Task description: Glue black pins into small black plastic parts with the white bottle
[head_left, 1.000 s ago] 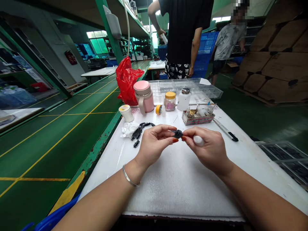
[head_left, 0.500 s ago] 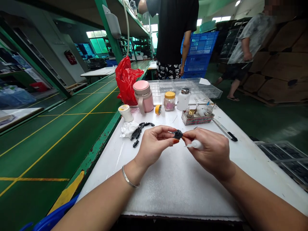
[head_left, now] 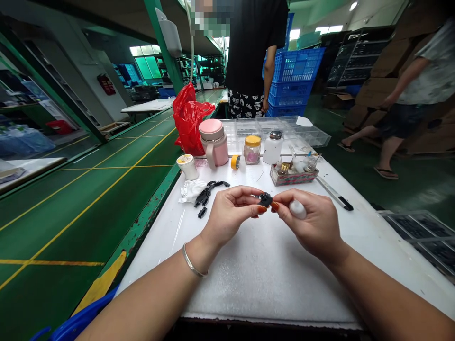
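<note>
Above the middle of the white table, a small black part (head_left: 265, 199) is pinched between the fingertips of my left hand (head_left: 231, 213). My right hand (head_left: 313, 220) touches the part's right side with thumb and forefinger and also holds a small white bottle (head_left: 297, 209) in its curled fingers. The bottle's tip cannot be made out. Several more black parts (head_left: 204, 195) lie to the left of my left hand, beside a crumpled white tissue (head_left: 192, 191).
Along the back of the table (head_left: 270, 284) stand a pink mug (head_left: 216, 147), orange tape (head_left: 235, 162), a jar (head_left: 252, 151), a white bottle (head_left: 273, 149) and a small box (head_left: 295, 177). A cutter (head_left: 334, 193) lies right. Two people are beyond.
The right thumb has come closer to the black part, and the white bottle has turned so its thin tip no longer shows. The person at the right has walked further right.
</note>
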`<state>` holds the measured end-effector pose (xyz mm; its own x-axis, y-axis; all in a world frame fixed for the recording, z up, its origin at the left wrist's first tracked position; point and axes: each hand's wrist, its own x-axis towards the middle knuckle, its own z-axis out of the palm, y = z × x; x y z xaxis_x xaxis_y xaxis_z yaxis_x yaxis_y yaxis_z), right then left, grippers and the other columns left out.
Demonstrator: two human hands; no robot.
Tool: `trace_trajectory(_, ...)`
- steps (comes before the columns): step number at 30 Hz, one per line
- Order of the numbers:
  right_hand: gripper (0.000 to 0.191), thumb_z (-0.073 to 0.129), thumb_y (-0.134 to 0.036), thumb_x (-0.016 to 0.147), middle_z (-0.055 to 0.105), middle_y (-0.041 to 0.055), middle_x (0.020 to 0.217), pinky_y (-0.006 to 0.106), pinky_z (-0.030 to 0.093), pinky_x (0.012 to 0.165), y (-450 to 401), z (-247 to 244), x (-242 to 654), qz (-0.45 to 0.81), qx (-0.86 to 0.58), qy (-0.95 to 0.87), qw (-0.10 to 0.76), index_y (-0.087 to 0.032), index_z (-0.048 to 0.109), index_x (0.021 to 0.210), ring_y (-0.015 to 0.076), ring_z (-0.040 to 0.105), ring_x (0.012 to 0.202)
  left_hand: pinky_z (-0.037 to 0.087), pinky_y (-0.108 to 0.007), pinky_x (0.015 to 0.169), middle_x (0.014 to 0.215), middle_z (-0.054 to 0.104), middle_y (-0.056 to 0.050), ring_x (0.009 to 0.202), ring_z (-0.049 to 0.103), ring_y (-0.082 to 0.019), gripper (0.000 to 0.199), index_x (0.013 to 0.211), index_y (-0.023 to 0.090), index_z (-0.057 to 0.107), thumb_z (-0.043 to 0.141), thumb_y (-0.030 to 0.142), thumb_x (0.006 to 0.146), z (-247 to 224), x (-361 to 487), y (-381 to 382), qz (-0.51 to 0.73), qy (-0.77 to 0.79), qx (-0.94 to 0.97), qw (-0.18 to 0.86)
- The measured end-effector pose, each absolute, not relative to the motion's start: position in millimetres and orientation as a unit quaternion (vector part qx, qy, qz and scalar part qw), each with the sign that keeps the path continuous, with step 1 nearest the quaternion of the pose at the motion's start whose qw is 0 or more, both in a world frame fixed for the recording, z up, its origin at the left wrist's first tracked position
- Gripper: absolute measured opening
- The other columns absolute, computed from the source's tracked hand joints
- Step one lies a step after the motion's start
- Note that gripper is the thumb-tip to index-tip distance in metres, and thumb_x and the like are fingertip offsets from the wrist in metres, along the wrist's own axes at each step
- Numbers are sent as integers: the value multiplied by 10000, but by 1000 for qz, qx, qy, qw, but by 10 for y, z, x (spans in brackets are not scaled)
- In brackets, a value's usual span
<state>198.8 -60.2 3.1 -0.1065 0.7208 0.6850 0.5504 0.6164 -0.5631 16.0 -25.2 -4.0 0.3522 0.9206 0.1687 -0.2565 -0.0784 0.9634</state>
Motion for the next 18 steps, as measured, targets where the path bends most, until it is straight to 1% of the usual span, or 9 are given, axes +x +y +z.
trace_trajectory(3, 64, 673, -200, 853, 703, -21, 698, 246, 468, 564, -598, 39, 1985, 119, -430, -733, 513, -208, 706, 799, 134, 632, 584, 550, -237, 600, 779, 740, -77, 706, 706, -192, 295, 921, 132, 726, 854, 190, 662, -45, 165, -255, 485, 294, 549, 614)
trace_trajectory(9, 71, 672, -227, 861, 683, -29, 675, 242, 462, 550, -572, 18, 1985, 166, -433, -721, 515, -214, 704, 798, 130, 631, 588, 547, -226, 591, 775, 739, -69, 696, 703, -180, 281, 907, 134, 720, 857, 183, 668, -55, 168, -251, 490, 284, 544, 619)
trace_trajectory(15, 51, 675, -236, 850, 686, -26, 678, 253, 459, 541, -559, -6, 1988, 148, -444, -720, 513, -219, 709, 816, 139, 625, 573, 553, -241, 618, 841, 745, -87, 748, 713, -197, 291, 924, 128, 718, 854, 203, 679, -58, 153, -249, 488, 290, 553, 610)
trace_trajectory(18, 55, 672, -231, 847, 689, -20, 690, 257, 464, 552, -550, -11, 1993, 134, -446, -724, 509, -218, 706, 805, 145, 630, 590, 573, -263, 670, 892, 747, -102, 802, 719, -213, 271, 915, 126, 723, 845, 213, 689, -84, 173, -254, 485, 291, 561, 604)
